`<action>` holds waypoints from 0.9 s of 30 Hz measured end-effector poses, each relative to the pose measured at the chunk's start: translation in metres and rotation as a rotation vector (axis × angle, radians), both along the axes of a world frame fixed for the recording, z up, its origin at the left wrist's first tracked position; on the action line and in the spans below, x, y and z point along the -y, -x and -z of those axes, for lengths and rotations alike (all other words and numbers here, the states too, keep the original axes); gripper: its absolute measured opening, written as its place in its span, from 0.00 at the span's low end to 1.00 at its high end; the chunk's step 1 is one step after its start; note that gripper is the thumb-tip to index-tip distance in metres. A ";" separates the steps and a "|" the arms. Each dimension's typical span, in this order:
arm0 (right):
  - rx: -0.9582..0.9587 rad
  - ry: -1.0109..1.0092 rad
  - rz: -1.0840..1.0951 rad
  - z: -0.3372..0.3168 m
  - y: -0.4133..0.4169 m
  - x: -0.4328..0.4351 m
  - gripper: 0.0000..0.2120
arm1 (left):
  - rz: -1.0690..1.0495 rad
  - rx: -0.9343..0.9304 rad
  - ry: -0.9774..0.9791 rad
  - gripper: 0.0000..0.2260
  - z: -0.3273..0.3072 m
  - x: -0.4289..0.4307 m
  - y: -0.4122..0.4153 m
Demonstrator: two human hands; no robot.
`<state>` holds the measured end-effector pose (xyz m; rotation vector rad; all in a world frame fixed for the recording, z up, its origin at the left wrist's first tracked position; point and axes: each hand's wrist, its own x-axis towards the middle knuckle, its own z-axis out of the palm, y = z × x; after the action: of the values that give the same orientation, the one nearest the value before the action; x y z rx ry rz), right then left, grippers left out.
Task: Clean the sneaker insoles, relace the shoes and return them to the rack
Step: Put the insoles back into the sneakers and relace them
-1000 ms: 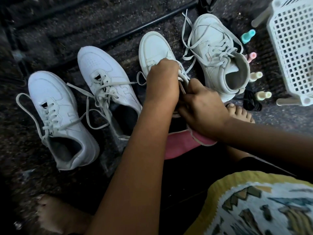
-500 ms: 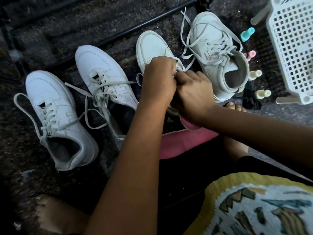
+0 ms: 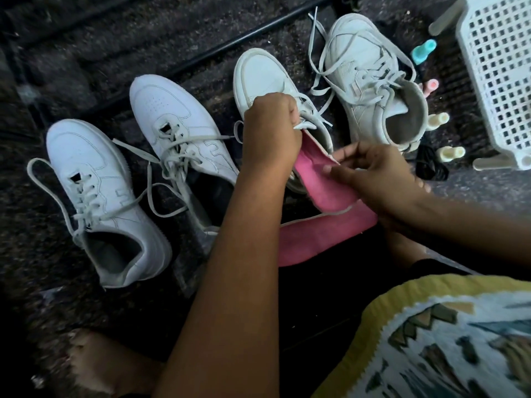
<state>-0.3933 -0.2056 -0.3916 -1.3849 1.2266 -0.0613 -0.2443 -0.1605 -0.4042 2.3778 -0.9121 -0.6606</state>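
Left grip point(image 3: 270, 133) clenched on sneaker point(image 3: 258, 70) laces at 12 o'clock. Right grip point(image 3: 373, 179) pinches insole point(image 3: 324, 191) edge, far end inside the sneaker. Basket point(image 3: 500, 81) crowds 2 o'clock.

Four sneakers point(image 3: 106, 202) point(image 3: 184, 133) point(image 3: 267, 79) point(image 3: 370, 79), two pink insoles point(image 3: 321, 182) point(image 3: 324, 239)

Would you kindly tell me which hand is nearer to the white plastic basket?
Right. The right hand, pinching the pink insole, is left of and below the basket; the left hand is farther left, gripping the laces of a sneaker.
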 end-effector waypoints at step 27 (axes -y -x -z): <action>0.006 1.241 -1.185 0.010 0.016 0.021 0.17 | 0.015 0.029 -0.001 0.06 -0.002 0.000 0.005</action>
<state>-0.4097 -0.2270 -0.4015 -2.9776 0.0538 0.0171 -0.2492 -0.1602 -0.4017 2.3894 -0.9427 -0.6341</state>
